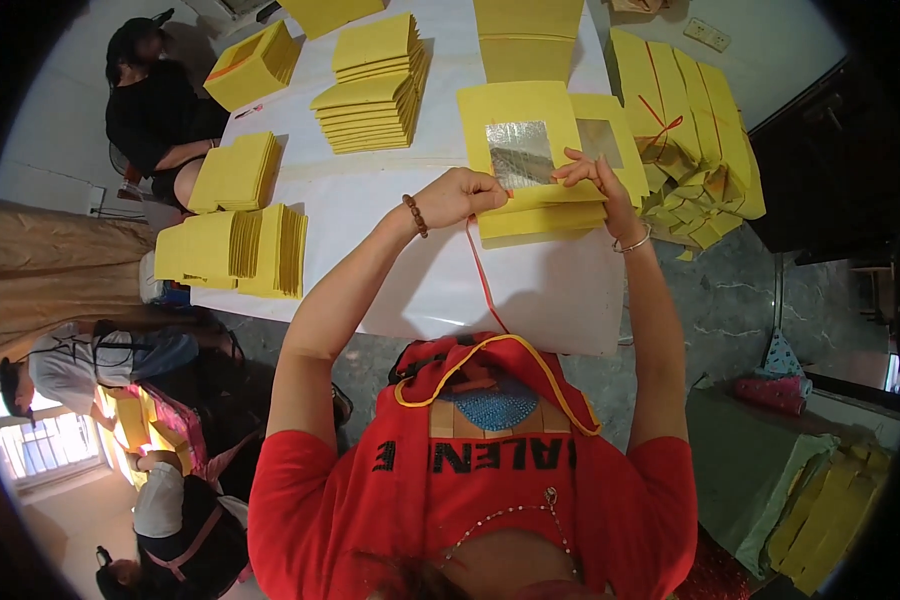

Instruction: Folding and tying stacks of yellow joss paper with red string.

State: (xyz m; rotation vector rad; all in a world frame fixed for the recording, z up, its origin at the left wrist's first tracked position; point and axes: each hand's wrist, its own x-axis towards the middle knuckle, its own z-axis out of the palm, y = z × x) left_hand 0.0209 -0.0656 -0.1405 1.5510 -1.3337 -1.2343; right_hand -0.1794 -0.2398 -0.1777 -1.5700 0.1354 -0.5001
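Before me on the white table, a yellow folded card box (543,212) stands with its lid (518,100) raised behind it; the lid has a clear film window (520,152). My left hand (462,194) is closed in a pinch at the box's left front corner, on a thin red ribbon (481,265). The ribbon hangs from there toward my red apron. Its other end at my fingertips is mostly hidden. At the box's right end is my right hand (608,192), its fingers stretched out and apart above the edge. Another windowed yellow piece (607,140) lies behind that hand.
Stacks of folded yellow card (370,112) and several more piles (232,250) cover the table's left side. A bundle of yellow card (690,120) tied with red ribbon stands beyond the right edge. One person (155,110) sits at the far left; others (175,510) work behind.
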